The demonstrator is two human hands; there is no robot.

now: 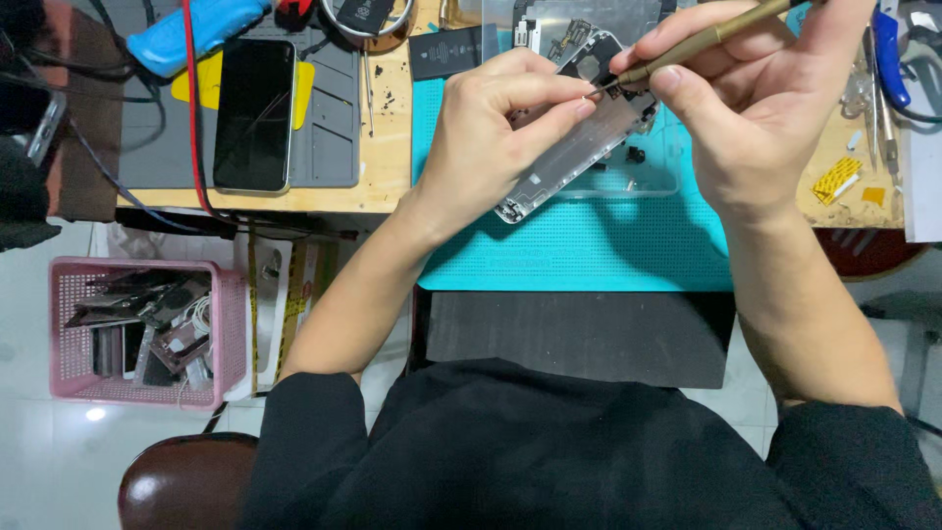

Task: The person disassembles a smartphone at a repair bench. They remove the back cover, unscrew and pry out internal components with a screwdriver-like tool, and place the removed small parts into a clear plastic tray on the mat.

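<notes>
I have the phone frame (579, 147) pinched in my left hand (496, 132), thumb and forefinger closed on its upper edge, the frame tilted with its bottom corner low at about 7 o'clock over the teal mat (589, 250). My right hand (756, 108) is closed around a brass screwdriver (702, 39) in a pen grip, its shaft running up toward 1 o'clock and its tip down at the frame's top end, right beside my left fingertips.

To do this well, I judge the tip should sit square in whatever it engages; I cannot tell the screw head itself, it is too small. I would keep the left grip firm so the frame does not rock, and turn with the fingers only, not the wrist. Small dark parts (636, 154) lie on the clear tray (659, 181) just under the frame at 3 o'clock; I would work over that so nothing rolls away. A second phone (255, 113) lies well apart at 9 o'clock on the grey mat (334, 128).
</notes>
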